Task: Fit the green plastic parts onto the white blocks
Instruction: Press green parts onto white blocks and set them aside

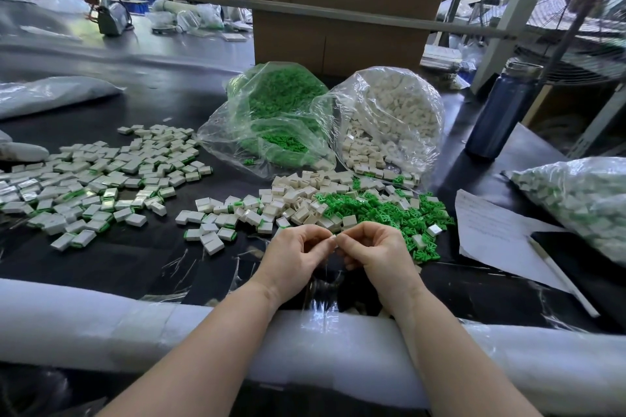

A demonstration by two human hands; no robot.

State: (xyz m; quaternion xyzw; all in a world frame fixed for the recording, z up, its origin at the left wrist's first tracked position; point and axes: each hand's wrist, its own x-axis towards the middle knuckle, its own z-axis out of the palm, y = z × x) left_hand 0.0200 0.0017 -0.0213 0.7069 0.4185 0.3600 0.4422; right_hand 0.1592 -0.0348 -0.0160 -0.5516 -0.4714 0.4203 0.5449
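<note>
Both hands, left (294, 256) and right (372, 256), pinch one small white plastic block (332, 240) near the black surface (135, 257) front edge; many fitted blocks (84, 186) lie left, loose green plastic parts (389, 213) and bagfuls remain

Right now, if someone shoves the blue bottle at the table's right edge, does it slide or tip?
Probably tips. The blue bottle stands upright, tall and narrow, so a push near its cap likely topples it. Its round body would then likely roll. It stands close to the table edge, so it could go over. Whether it is full or empty cannot be told.
</note>
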